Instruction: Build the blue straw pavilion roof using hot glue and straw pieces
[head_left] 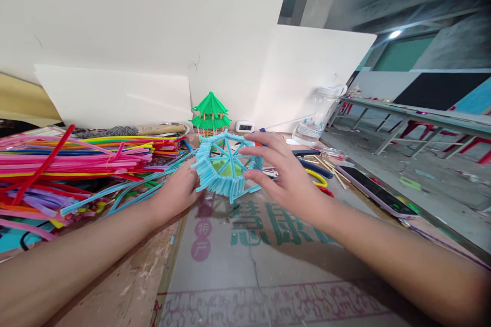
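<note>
A light blue ring of pipe cleaners [218,184], with spokes meeting at its centre and a fringe of short pieces round its edge, is held up tilted above the printed sheet. My left hand [180,186] grips its left side, the fingertips partly hidden behind the fringe. At the right side my right hand [286,173] has its fingers apart, the tips close to the rim; whether they touch it I cannot tell. Behind the ring stands a small green two-tiered pagoda [210,112] of pipe cleaners with thin wooden sticks between its roofs.
Bundles of coloured pipe cleaners [76,163] pile up on the left. A small digital clock [245,126], a clear plastic bottle [316,117], yellow-handled scissors [318,178], wooden sticks [335,171] and a phone [378,191] lie or stand behind and to the right. White boards [153,20] close off the back.
</note>
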`<state>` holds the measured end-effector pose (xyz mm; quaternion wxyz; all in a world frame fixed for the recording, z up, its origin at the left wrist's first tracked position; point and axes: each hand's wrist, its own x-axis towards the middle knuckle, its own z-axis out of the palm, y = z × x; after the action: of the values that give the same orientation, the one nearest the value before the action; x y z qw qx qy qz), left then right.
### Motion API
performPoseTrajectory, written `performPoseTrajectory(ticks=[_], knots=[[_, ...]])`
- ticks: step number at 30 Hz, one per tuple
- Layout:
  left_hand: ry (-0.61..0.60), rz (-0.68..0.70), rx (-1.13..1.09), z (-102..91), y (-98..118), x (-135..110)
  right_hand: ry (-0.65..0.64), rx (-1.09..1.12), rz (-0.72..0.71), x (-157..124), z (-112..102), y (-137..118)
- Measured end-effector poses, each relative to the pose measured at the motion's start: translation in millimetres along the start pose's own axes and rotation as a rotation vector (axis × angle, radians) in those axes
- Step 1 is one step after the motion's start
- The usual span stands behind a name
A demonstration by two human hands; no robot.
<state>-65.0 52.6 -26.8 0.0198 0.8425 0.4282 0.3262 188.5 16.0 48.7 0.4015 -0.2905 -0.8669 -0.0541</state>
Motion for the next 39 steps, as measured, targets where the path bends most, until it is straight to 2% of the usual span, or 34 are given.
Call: performPoseTrajectory(ticks=[3, 6, 9, 12, 16, 23, 31, 36, 39], knots=[[-0.027, 0.027, -0.019, 3.4, -3.3, 0.2, 0.153, 0.138, 0.108, 5.4, -8.1, -1.1], [-0.027, -0.012, -0.057, 8.0, -9.2, 1.5, 0.259, 0.31, 0.304, 9.2, -10.0, 11.7], [-0.002, -0.063, -0.081, 12.0, -15.8, 2.9, 0.26, 0.482, 0.525, 5.6, 0.2, 39.9], [0.018, -0.062, -0.082, 14.4, -20.9, 3.9, 0.23, 0.406, 0.637, -5.7, 18.4, 68.7], [0.011, -0.052, -0.074, 15.5, -23.4, 4.6, 0.13, 0.287, 0.62, -21.4, 38.9, 85.7], [0.025, -0.073, -0.086, 13.2, -18.9, 6.1, -0.037, 0.274, 0.563, -28.9, 49.6, 82.4], [0.013, -0.131, -0.097, 11.4, -17.6, 8.2, -0.053, 0.214, 0.54, -31.5, 51.5, 82.3], [0.009, -0.122, -0.088, 11.1, -17.1, 8.5, -0.085, 0.194, 0.472, -31.0, 50.8, 76.8], [0.027, -0.089, -0.102, 10.7, -17.1, 8.1, -0.063, 0.194, 0.463, -26.7, 45.1, 75.3]])
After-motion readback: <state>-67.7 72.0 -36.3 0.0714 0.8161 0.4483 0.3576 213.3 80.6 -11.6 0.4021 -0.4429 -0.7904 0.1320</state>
